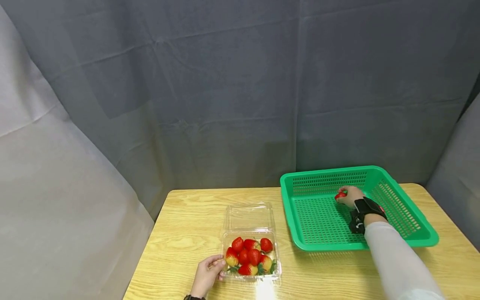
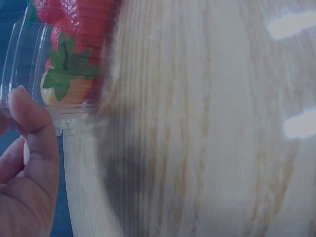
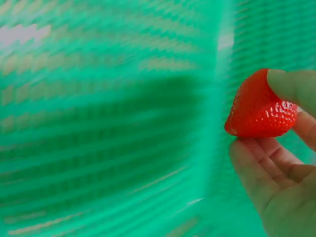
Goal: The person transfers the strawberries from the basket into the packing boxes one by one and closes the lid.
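Observation:
In the head view my right hand (image 1: pixel 351 196) is inside the green basket (image 1: pixel 330 247), pinching a red strawberry (image 3: pixel 260 109) between thumb and fingers. The right wrist view shows that strawberry above the slotted plastic of the basket. My left hand (image 1: pixel 206 273) holds the near left corner of a clear plastic clamshell box (image 1: pixel 278 254), its fingers at the rim. Inside the box lie several strawberries (image 1: pixel 254 256), some yellowish toward the top with green leaves. One leafy strawberry (image 2: pixel 71 69) shows close to the left hand in the left wrist view.
The clear lid (image 1: pixel 249 217) lies folded back behind the box. Box and basket stand on a light wooden table (image 1: pixel 183 233), the basket to the right. Grey cloth (image 1: pixel 232 91) hangs behind the table and at both sides.

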A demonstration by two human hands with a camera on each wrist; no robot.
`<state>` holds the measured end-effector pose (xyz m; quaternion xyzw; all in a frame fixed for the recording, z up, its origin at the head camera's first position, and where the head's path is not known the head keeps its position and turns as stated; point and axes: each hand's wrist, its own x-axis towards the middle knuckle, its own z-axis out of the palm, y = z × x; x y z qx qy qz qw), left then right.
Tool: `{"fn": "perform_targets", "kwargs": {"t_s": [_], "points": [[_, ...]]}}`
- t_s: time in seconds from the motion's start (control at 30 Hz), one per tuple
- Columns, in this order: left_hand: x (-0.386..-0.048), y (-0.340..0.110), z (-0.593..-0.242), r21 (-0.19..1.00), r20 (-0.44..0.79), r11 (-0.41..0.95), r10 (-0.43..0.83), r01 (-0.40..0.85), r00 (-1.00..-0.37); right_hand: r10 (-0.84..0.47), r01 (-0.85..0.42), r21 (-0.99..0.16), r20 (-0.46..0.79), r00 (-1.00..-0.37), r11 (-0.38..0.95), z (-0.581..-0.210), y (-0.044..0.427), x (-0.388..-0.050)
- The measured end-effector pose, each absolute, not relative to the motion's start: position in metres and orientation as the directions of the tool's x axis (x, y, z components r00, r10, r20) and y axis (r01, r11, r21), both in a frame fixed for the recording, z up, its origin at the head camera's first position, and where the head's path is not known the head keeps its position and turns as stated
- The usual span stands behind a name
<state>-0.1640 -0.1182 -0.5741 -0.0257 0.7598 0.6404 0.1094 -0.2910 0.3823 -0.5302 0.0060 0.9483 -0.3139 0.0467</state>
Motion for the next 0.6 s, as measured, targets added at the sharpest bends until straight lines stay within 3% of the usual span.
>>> {"fn": "perform_targets", "kwargs": {"t_s": [0.23, 0.43, 0.6], "points": [[-0.164, -0.116, -0.572, 0.964, -0.209, 0.187, 0.083, -0.191, -0.974, -0.203, -0.237, -0.666, 0.13, -0.971, 0.708, -0.474, 0.34, -0.294], [-0.166, -0.111, -0.572, 0.966, -0.216, 0.166, 0.082, -0.2, -0.973, -0.294, -0.379, -0.674, 0.243, -0.924, 0.634, -0.429, 0.276, -0.269], [-0.168, -0.108, -0.572, 0.966, -0.206, 0.175, 0.08, -0.19, -0.975, -0.441, -0.514, -0.642, 0.29, -0.85, 0.568, -0.419, 0.222, -0.242]]}}
